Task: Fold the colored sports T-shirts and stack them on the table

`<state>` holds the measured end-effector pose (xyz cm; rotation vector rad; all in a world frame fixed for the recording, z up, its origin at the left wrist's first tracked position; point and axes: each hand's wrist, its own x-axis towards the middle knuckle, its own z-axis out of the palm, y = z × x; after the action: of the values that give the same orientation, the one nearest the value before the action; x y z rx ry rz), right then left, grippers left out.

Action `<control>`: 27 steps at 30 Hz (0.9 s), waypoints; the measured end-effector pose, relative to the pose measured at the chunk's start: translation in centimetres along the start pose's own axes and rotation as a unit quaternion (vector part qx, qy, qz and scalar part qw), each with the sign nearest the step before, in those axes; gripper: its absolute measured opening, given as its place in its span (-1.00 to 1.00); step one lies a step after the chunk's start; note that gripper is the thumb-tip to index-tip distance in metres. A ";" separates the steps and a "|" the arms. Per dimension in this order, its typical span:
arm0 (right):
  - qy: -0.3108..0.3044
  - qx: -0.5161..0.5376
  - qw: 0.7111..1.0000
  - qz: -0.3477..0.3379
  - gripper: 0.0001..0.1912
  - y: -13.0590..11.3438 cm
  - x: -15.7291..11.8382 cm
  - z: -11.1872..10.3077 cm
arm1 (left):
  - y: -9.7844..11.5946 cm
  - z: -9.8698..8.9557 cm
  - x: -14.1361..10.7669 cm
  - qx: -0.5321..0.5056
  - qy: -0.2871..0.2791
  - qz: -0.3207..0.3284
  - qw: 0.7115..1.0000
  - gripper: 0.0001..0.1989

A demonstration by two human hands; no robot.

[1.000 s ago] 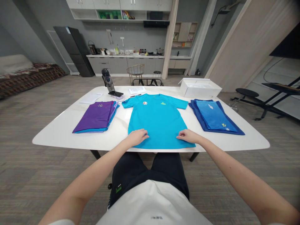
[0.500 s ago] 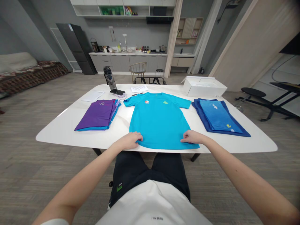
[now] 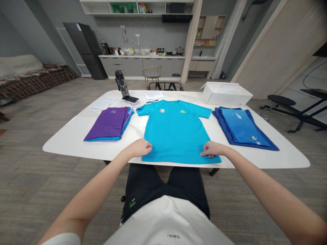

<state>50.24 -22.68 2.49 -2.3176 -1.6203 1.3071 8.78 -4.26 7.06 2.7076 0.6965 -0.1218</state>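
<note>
A turquoise short-sleeved T-shirt (image 3: 176, 132) lies flat on the white table, collar away from me and hem near the front edge. Small logos mark its chest. At the shirt's lower left side, my left hand (image 3: 141, 147) is closed with curled fingers on the side edge. My right hand (image 3: 214, 149) is closed on the lower right side, its thumb side against the fabric. Left of the shirt sits a folded stack topped by a purple shirt (image 3: 108, 124). On the right, a folded blue shirt (image 3: 241, 126) lies on darker blue clothing.
The white table (image 3: 66, 144) has rounded corners. Toward the back stand a dark bottle (image 3: 122, 85), a phone (image 3: 130, 98) and an open white box (image 3: 227, 97). Papers (image 3: 154, 95) and a pen (image 3: 152, 101) lie nearby. A chair (image 3: 166, 86) is at the far side.
My left hand has shifted from over the fabric to the shirt's left edge, fingers curling in. The lower left hem corner now shows. My right hand stays near the right edge. The view shifted slightly.
</note>
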 end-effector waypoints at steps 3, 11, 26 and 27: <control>-0.050 0.004 0.998 0.026 -0.43 -0.1 -0.2 -0.1 | 0.0 1.3 0.0 -0.001 0.042 -0.004 0.999 -0.72; -0.129 0.009 0.990 0.052 -0.34 -0.1 -0.2 -0.6 | 0.1 3.8 -1.8 0.051 0.078 0.075 0.993 -0.56; -0.155 0.010 0.986 0.060 -0.30 0.7 0.8 -0.7 | -1.4 4.5 -2.4 0.063 0.176 -0.006 0.982 -0.77; -0.151 0.004 0.987 0.057 -0.31 0.7 0.7 -0.7 | -1.3 4.7 -2.4 0.008 0.215 -0.027 0.976 -0.76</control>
<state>51.24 -22.17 2.19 -2.3313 -1.5667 1.7614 6.08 -5.91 2.62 2.7554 0.8876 0.4621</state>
